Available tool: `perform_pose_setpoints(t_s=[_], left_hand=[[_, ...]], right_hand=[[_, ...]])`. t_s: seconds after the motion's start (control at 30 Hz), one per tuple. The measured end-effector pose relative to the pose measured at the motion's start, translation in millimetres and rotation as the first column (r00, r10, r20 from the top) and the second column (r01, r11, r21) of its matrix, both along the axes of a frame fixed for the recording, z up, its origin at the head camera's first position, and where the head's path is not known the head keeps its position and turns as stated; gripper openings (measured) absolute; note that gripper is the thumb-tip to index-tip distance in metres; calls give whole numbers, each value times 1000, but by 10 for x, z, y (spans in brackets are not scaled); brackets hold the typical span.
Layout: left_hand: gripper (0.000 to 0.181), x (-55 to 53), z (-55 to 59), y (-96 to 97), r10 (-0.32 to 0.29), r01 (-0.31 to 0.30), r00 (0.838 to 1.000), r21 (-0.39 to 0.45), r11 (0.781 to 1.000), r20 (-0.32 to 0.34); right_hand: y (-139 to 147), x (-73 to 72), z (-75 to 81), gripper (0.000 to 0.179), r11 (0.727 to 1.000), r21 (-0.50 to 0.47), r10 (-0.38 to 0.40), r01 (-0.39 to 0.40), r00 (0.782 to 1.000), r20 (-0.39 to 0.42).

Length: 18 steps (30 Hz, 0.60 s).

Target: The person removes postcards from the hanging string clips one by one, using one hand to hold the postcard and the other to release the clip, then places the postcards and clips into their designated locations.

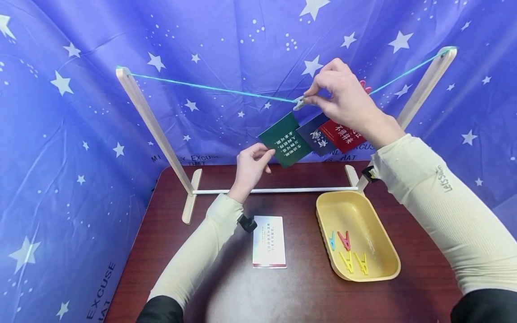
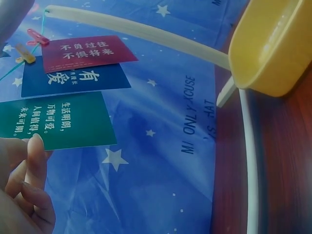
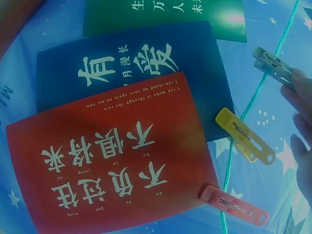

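Observation:
My left hand (image 1: pixel 252 163) pinches a green card (image 1: pixel 286 140) by its lower left edge, between thumb and fingers. Above it, my right hand (image 1: pixel 343 92) pinches a pale grey clothespin (image 3: pixel 274 67) whose jaws lie at the turquoise cord (image 1: pixel 210 88). In the right wrist view the green card's edge stands a little apart from that clothespin. Beside the green card a dark blue card (image 3: pixel 131 61) hangs from the cord by a yellow clothespin (image 3: pixel 246 135). A red card (image 3: pixel 109 161), overlapping the blue one, hangs by a red clothespin (image 3: pixel 234 204).
The cord runs between two wooden posts (image 1: pixel 153 130), joined low down by a white rod (image 1: pixel 282 190). A yellow tray (image 1: pixel 383 235) at the right holds several clothespins (image 1: pixel 345 240). A stack of cards (image 1: pixel 269 242) lies on the brown table (image 1: pixel 226 287). Blue star-printed cloth (image 1: pixel 226 40) hangs behind.

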<state>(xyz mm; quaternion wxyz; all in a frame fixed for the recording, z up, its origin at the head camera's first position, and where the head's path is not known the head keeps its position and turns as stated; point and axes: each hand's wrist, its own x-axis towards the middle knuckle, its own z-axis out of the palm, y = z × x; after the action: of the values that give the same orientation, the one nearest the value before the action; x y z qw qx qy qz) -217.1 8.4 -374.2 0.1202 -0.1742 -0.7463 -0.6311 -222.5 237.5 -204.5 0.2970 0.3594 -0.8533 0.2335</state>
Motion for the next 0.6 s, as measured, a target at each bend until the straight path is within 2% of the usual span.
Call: perform_pose_setpoints(t_s=[0.33, 0.6], left_hand=[[13, 31, -12, -50, 4, -4, 999, 15, 1000, 37], [13, 46, -39, -105, 7, -8, 1000, 24, 1000, 20]], right_hand=[[31, -4, -1, 11, 999, 5, 53, -53, 992, -116], [52, 34, -32, 11, 999, -22, 46, -50, 988, -149]])
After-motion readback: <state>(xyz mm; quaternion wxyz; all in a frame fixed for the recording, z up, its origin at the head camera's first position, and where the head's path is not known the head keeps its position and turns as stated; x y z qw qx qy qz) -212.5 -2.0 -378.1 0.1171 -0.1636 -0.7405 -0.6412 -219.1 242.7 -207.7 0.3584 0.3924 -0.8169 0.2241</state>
